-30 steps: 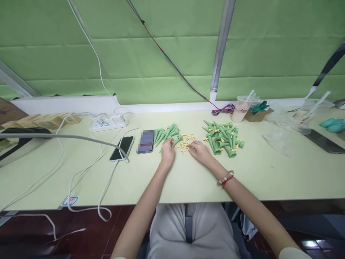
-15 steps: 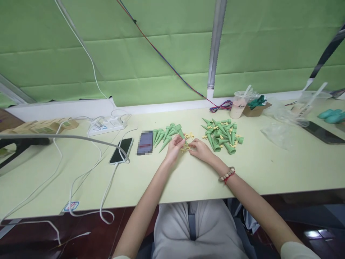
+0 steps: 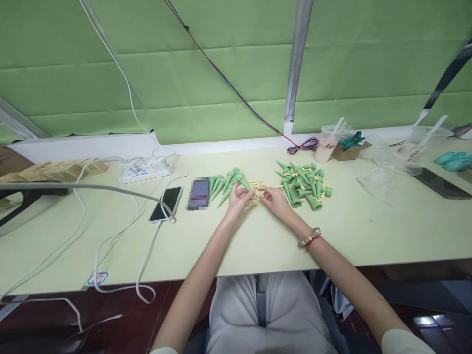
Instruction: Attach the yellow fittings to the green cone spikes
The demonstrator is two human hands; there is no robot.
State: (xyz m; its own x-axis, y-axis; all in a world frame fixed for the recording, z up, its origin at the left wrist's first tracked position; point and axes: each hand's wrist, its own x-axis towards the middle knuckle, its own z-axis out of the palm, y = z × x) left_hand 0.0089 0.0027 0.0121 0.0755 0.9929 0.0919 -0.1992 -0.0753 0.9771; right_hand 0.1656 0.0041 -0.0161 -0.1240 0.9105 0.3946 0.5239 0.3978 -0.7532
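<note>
My left hand (image 3: 237, 202) is closed around a green cone-shaped spike (image 3: 245, 184), lifted slightly off the pale table (image 3: 258, 236). My right hand (image 3: 276, 201) pinches a small yellow piece (image 3: 261, 192) right beside the cone's end. A row of green cones (image 3: 223, 183) lies just left of my hands. Several loose yellow pieces (image 3: 256, 185) sit behind my fingers. A bigger pile of green cones with yellow parts (image 3: 304, 186) lies to the right.
Two phones (image 3: 166, 203) (image 3: 199, 193) lie left of the cones, with white cables (image 3: 121, 231) and a power strip (image 3: 146, 170). A drink cup (image 3: 328, 143), cardboard box (image 3: 348, 150) and plastic bags (image 3: 383, 182) stand at the back right.
My left hand picked a green cone from the row and raised it. My right hand took a yellow piece from the table and brought it to the cone.
</note>
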